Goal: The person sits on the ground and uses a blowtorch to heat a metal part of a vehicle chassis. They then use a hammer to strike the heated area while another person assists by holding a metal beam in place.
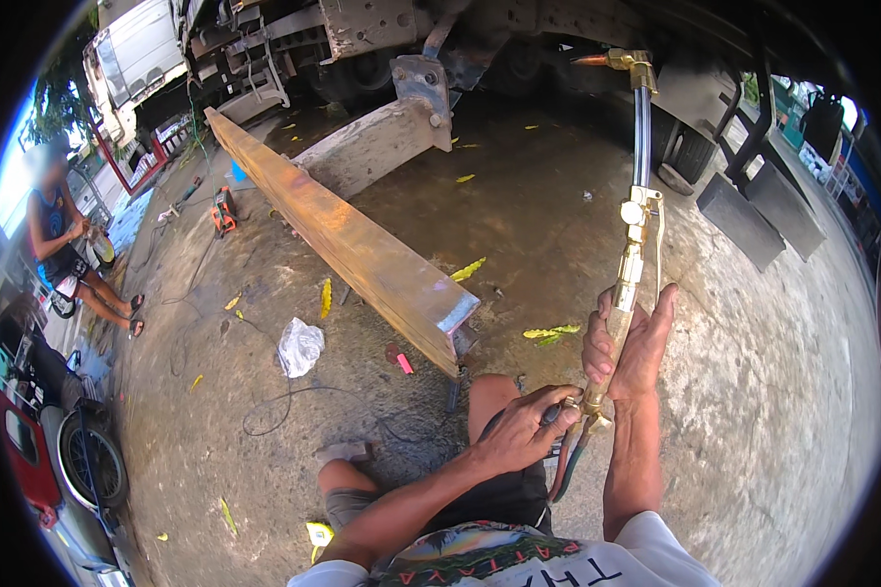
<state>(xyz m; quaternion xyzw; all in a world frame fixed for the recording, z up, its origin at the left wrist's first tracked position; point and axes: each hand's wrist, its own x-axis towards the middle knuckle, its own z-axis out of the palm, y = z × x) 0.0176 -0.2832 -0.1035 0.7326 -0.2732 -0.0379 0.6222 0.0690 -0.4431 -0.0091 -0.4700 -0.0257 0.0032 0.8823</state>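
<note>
My right hand [628,347] is wrapped round the handle of a long brass and steel cutting torch [633,245], held upright with its angled head at the top. My left hand [538,426] is closed at the torch's lower end by the valve fittings, with a small dark piece between its fingers. Red and dark hoses [570,460] hang from that end. Left of the torch, a long rusty steel beam [333,225] slants away from me beside a thick steel arm [372,147] with a bolted bracket.
A truck underside [372,29] spans the top. A person [54,220] stands at left near a motorcycle [83,460]. An orange tool [223,210], cables, a plastic bag [301,347] and leaves lie on concrete [744,411]. Dark flaps [739,220] hang at right.
</note>
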